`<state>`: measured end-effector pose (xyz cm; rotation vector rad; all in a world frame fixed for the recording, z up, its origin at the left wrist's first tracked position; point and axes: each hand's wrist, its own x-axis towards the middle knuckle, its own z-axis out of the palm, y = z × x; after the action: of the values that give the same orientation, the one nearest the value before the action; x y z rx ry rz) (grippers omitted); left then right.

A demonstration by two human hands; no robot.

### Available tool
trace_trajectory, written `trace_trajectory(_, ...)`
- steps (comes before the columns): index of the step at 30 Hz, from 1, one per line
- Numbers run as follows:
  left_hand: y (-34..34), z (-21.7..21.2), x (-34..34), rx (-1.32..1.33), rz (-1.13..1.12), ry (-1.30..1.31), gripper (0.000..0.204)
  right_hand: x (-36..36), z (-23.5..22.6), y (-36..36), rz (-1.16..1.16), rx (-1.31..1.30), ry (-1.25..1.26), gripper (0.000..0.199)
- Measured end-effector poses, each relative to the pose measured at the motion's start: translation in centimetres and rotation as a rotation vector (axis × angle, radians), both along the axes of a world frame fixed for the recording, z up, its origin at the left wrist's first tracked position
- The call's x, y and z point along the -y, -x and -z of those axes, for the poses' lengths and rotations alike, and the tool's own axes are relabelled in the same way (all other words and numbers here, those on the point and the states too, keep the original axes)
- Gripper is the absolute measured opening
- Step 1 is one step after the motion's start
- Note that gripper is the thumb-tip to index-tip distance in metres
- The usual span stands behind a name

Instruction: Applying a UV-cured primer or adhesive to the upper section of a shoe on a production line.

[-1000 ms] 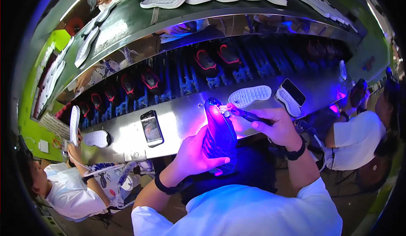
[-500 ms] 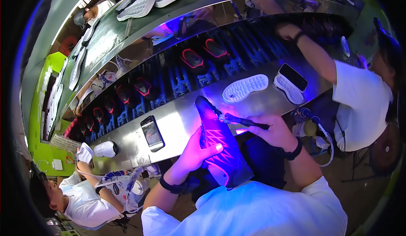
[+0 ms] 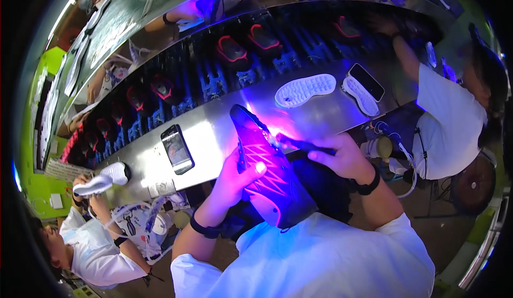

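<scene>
Left hand (image 3: 231, 183) palm hidden behind dark shoe (image 3: 270, 172), pen tool (image 3: 304, 144) rear inside right hand (image 3: 342, 159), shoe heel hidden below.

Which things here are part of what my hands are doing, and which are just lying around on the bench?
In use:
- shoe, gripped by the left hand
- dark pen-like tool in the right hand, tip at the shoe under violet light

Lying about:
- phone on the metal bench
- white sole
- second sole with a phone on it
</scene>
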<state>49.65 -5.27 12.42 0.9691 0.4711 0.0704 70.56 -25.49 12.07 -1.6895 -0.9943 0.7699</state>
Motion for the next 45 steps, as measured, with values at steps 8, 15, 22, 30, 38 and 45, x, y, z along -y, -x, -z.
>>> trace_trajectory(8,0.7,0.2,-0.8,-0.059,-0.08,-0.162,0.075,3.6,-2.1,0.5,-0.171,-0.127,0.182,0.033)
trace_trajectory(15,0.1,0.5,-0.1,-0.093,-0.172,-0.128,0.066,5.3,-2.8,-2.1,-0.289,-0.047,0.12,0.033)
trace_trajectory(22,-1.8,0.4,1.2,-0.183,-0.332,-0.079,0.054,7.5,-4.0,-2.7,-0.217,0.203,0.118,0.033)
trace_trajectory(30,-2.3,-0.5,0.9,-0.323,-0.171,0.23,0.043,6.7,-4.5,-4.0,-0.126,0.354,0.01,0.034)
trace_trajectory(38,-1.9,-0.8,2.2,-0.079,-0.124,0.574,0.05,4.9,-7.0,-5.1,-0.149,0.513,-0.09,0.04)
trace_trajectory(45,0.1,0.4,2.7,0.071,-0.087,0.931,0.052,2.8,-8.7,-4.4,-0.172,0.555,-0.145,0.041)
